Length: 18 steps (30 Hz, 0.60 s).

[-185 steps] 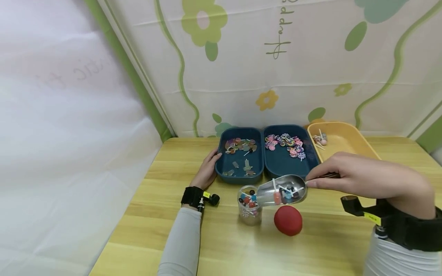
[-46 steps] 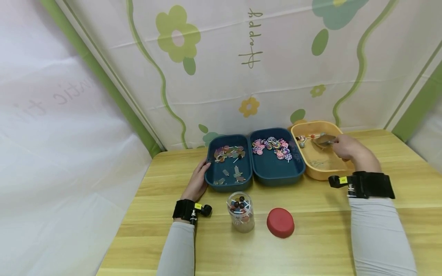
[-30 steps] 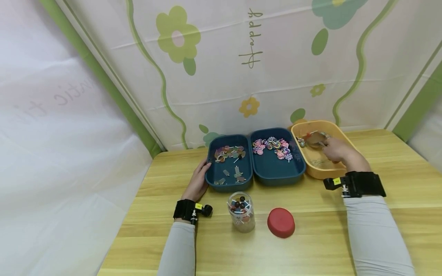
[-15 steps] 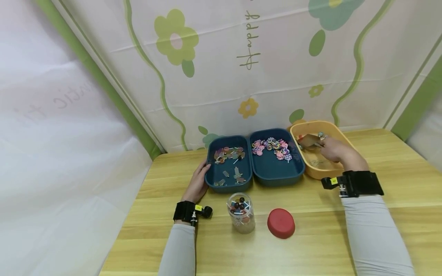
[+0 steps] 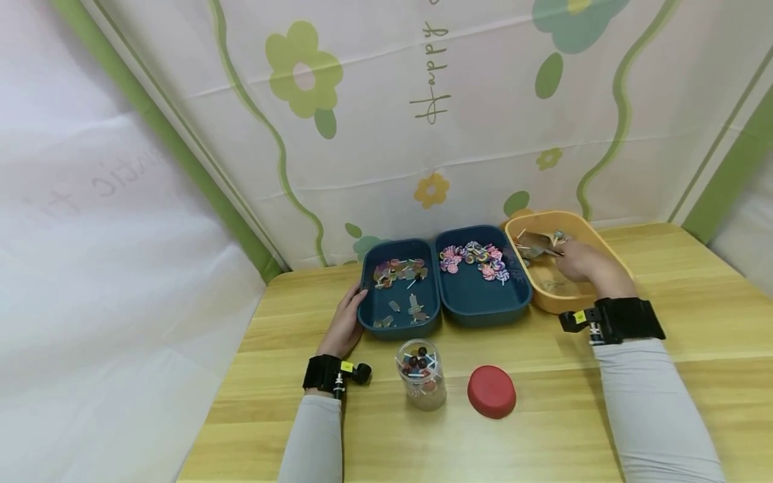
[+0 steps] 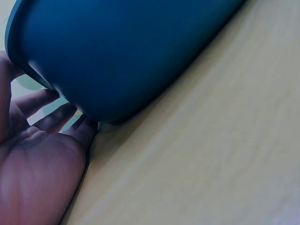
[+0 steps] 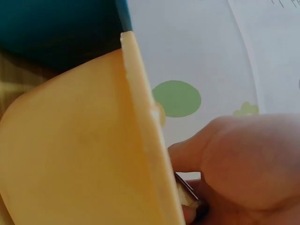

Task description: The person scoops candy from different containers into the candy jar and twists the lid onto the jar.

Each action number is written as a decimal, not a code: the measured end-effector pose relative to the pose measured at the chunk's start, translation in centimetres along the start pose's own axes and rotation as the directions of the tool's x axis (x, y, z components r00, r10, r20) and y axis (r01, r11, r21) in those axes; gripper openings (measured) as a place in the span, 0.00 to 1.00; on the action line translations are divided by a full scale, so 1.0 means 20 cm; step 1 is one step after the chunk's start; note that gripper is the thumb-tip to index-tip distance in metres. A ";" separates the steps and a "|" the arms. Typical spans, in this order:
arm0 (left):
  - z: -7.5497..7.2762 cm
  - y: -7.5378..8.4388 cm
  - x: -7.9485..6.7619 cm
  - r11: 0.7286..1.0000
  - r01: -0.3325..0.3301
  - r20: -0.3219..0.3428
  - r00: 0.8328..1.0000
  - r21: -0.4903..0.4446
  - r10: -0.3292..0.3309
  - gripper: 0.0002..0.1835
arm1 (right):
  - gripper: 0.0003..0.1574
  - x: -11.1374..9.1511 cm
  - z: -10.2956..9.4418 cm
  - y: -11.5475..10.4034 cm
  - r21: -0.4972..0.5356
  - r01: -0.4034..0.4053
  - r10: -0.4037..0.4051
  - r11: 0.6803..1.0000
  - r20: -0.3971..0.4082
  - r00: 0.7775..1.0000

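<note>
In the head view my left hand [image 5: 343, 325] holds the left dark blue bin [image 5: 398, 329] at its left side, thumb at the rim; the left wrist view has the fingers [image 6: 51, 117] against its outer wall. My right hand [image 5: 581, 261] grips the handle of a metal scoop [image 5: 537, 243], lowered into the yellow bin [image 5: 598, 249] among small lollipops [image 5: 559, 235]. In the right wrist view the yellow bin's wall [image 7: 84, 140] hides the scoop's bowl. A clear jar [image 5: 425, 396] filled with mini lollipops stands in front of the bins.
The middle dark blue bin [image 5: 483, 300] holds swirl lollipops [image 5: 477, 253]; small ice-pop pieces [image 5: 401, 270] lie in the left one. A red round lid [image 5: 492, 391] rests right of the jar. A patterned cloth [image 5: 362, 134] hangs behind the wooden table [image 5: 543, 429].
From above the jar, my right hand has carried the scoop to the yellow bin. Over the last second it pushed the scoop left and back through the lollipops. The left hand keeps its place.
</note>
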<state>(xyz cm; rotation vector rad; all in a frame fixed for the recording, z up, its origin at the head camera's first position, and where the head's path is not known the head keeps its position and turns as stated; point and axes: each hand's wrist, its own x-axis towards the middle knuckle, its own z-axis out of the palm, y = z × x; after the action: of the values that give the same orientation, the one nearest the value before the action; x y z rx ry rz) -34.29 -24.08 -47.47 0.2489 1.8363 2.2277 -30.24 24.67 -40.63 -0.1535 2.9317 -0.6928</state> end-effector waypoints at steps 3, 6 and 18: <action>0.00 0.00 0.00 1.000 0.001 -0.001 1.000 0.003 -0.001 0.28 | 0.29 -0.01 0.01 0.00 0.019 0.042 -0.042 0.999 -0.013 0.999; 0.00 0.00 0.00 1.000 0.003 -0.003 1.000 0.000 -0.003 0.29 | 0.26 -0.01 0.01 0.02 0.030 0.076 -0.075 0.997 -0.037 0.996; -0.01 0.00 0.00 1.000 0.001 -0.007 1.000 0.006 -0.001 0.30 | 0.15 0.02 0.06 0.07 0.390 0.030 -0.074 0.920 0.100 0.992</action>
<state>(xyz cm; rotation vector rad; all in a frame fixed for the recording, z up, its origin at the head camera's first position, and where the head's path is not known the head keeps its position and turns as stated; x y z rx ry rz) -34.26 -24.24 -47.52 0.2411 1.8461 2.2256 -30.62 25.28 -42.45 -0.2221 2.6263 -1.2130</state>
